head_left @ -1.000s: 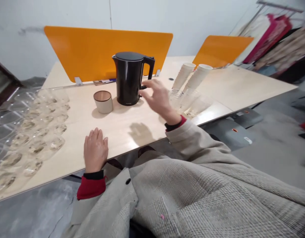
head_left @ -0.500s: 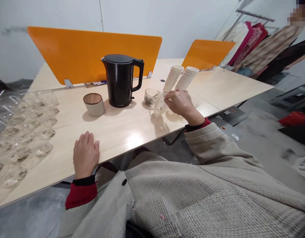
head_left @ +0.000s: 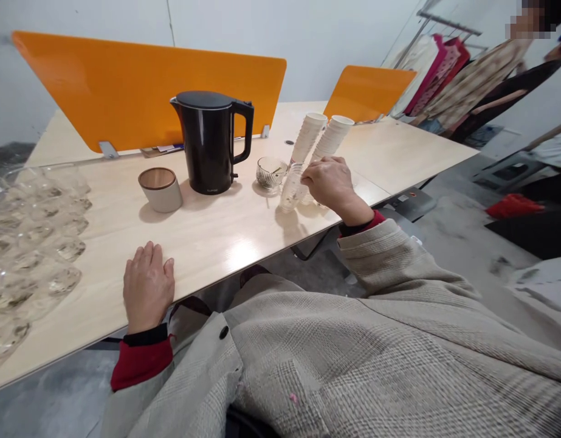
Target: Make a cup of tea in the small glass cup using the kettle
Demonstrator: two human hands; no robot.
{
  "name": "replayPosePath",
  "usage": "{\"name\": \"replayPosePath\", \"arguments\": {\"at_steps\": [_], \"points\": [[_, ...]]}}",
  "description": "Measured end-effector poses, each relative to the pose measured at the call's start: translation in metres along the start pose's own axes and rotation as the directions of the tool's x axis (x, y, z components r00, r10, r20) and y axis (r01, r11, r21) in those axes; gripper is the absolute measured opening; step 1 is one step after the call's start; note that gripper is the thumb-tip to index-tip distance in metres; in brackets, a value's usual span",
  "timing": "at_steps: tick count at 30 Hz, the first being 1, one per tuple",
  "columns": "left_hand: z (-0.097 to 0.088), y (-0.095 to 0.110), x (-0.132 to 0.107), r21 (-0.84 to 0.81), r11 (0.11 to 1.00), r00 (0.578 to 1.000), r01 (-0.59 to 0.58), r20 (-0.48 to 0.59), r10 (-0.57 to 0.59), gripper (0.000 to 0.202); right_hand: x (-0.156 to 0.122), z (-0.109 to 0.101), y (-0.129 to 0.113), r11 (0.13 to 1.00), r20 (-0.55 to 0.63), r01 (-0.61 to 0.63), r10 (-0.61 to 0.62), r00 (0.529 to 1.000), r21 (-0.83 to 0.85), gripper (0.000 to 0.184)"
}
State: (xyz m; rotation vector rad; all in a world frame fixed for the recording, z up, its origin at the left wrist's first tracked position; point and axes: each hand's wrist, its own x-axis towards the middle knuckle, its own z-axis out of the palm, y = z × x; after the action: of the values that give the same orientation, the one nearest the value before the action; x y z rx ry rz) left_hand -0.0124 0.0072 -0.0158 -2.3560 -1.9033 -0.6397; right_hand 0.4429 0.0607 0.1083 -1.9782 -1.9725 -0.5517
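My left hand (head_left: 149, 286) lies flat on the table near its front edge, fingers stretched out, holding nothing. My right hand (head_left: 328, 185) is closed in a pinch at the upper right side of a clear plastic cup (head_left: 289, 193) with dark specks in it. What the pinch holds, if anything, is hidden. More clear cups stand partly behind that hand. Two tall stacks of white cups, a left stack (head_left: 307, 137) and a right stack (head_left: 333, 137), rise just behind it. A ribbed glass bowl (head_left: 270, 175) with something dark inside sits left of the clear cup.
A black kettle (head_left: 207, 146) and a pale canister (head_left: 164, 196) with a brown inside stand mid-table. Many clear cups (head_left: 38, 231) with dark bits in their bottoms fill the left side. Orange dividers (head_left: 147, 97) line the back. People and a clothes rack are at the right.
The view has shifted, so the table items sit further left. My right hand stays pinched by the clear cup, and my left hand still lies flat.
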Motion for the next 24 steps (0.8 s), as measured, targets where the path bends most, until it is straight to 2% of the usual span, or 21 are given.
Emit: {"name": "replayPosePath", "arguments": {"at_steps": [7,13,20,24], "points": [[0.0,-0.001,0.002,-0.002,1.0,1.0,-0.018,-0.018,0.018,0.054,-0.006,-0.009,0.008,0.999,0.005,-0.01,0.01,1.0,0.05,0.026],[-0.001,0.0,0.003,-0.004,1.0,1.0,-0.022,-0.005,0.022,0.058,-0.006,-0.011,0.006,0.998,0.065,-0.055,0.054,0.996,0.017,0.024],[0.0,-0.001,0.002,-0.012,1.0,0.999,-0.02,-0.027,0.019,0.055,-0.013,-0.012,-0.002,0.993,-0.07,-0.076,0.083,0.994,0.091,0.022],[-0.001,-0.001,0.002,0.006,1.0,1.0,-0.022,-0.018,0.022,0.056,-0.014,-0.02,-0.004,0.989,-0.1,-0.11,0.12,0.988,0.103,0.021]]}}
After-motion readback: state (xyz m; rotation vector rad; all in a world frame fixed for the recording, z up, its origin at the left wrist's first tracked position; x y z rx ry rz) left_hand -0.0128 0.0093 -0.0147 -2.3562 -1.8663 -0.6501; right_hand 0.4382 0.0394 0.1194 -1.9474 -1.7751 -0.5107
